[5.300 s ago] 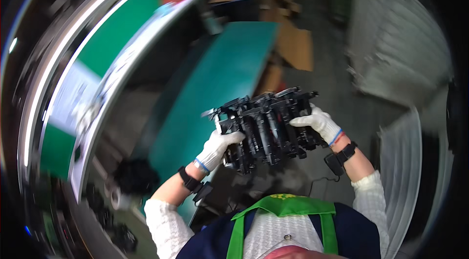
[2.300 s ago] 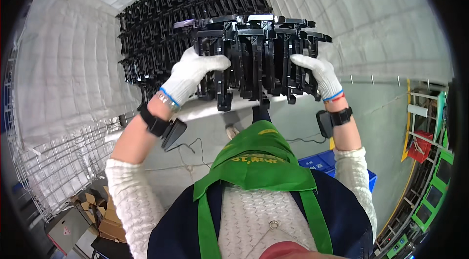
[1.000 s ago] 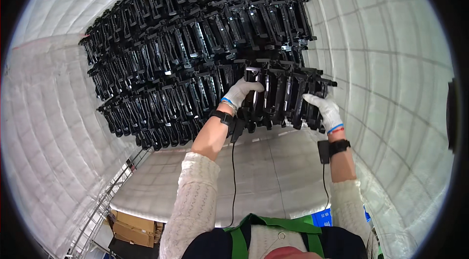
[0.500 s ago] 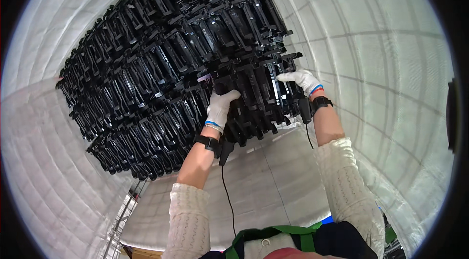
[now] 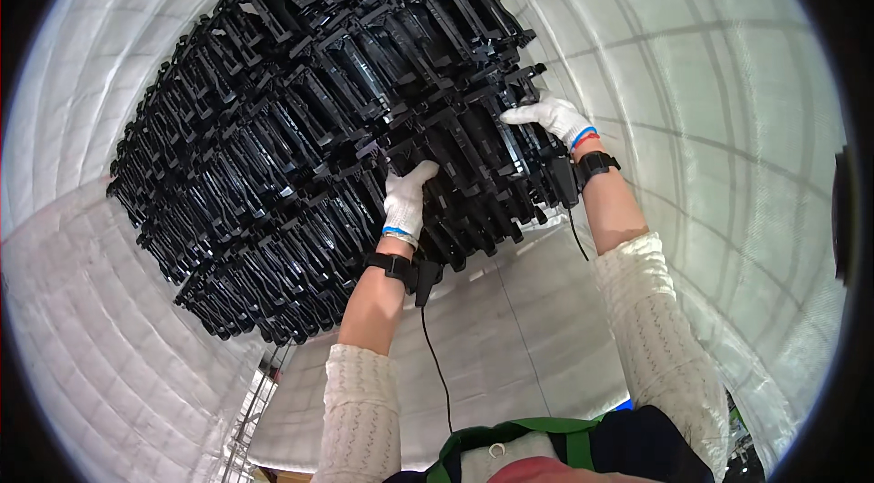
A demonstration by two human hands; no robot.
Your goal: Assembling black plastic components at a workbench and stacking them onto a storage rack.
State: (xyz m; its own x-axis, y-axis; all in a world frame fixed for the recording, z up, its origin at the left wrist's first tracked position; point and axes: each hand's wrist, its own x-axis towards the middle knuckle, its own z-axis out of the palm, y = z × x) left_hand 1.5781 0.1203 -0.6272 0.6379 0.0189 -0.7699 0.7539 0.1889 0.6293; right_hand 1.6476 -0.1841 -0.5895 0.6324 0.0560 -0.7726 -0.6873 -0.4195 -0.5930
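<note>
Rows of long, narrow black plastic parts (image 5: 364,73) stand packed side by side in tiers. My left hand (image 5: 406,198), in a white knit glove, is at the near part of the stack with its thumb over the black parts. My right hand (image 5: 553,118), gloved alike, grips the right end of the same row, its thumb laid across the top. A short section of black parts (image 5: 469,144) lies between the two hands. The fingers of both hands are mostly hidden among or behind the parts.
White woven sheeting (image 5: 701,119) curves up around the stack on the left and right. A pale sheet (image 5: 492,337) lies in front of me. Black wrist straps (image 5: 390,265) with boxy devices sit on both forearms, and a thin cable (image 5: 437,360) hangs from the left one.
The view has turned slightly, so the stack sits differently in the picture. My right hand has shifted a little up and left. My left hand keeps nearly the same place, its thumb slightly further left.
</note>
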